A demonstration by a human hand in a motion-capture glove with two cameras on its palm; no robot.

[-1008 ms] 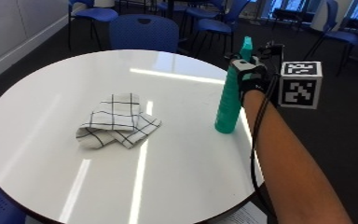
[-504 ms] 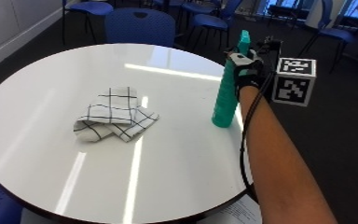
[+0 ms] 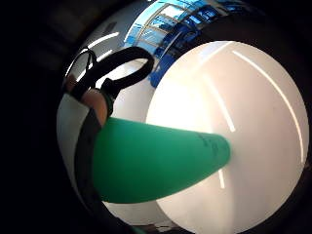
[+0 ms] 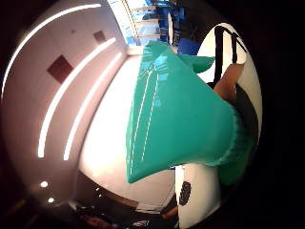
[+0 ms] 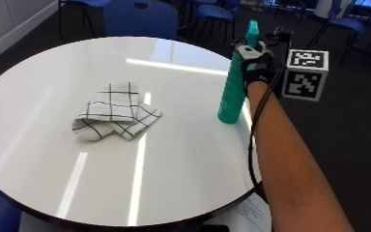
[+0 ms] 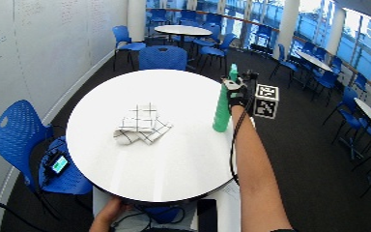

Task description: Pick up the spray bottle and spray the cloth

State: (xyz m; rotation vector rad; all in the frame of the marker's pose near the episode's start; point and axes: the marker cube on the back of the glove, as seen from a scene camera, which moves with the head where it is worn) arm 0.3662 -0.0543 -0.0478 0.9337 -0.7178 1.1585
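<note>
A tall green spray bottle (image 5: 234, 87) stands upright on the round white table (image 5: 57, 159), near its right edge. My gloved right hand (image 5: 255, 64) grips the bottle's upper part, just under the spray head. The bottle's body (image 3: 156, 163) fills much of both palm views, and its head (image 4: 167, 102) shows in the thumb side one. A white cloth with a dark check (image 5: 113, 112) lies crumpled at the table's middle, well to the left of the bottle. In the wide view the bottle (image 6: 222, 104) and cloth (image 6: 140, 124) sit in the same places.
Blue chairs (image 5: 140, 17) stand behind the table, and another chair (image 6: 24, 140) is at its left. More tables and chairs (image 6: 179, 31) fill the room beyond. A bare hand (image 6: 108, 212) shows below the table's near edge.
The outside camera has shifted a little. My hand stays on the bottle's upper part and the bottle still stands on the table. The cloth has not moved.
</note>
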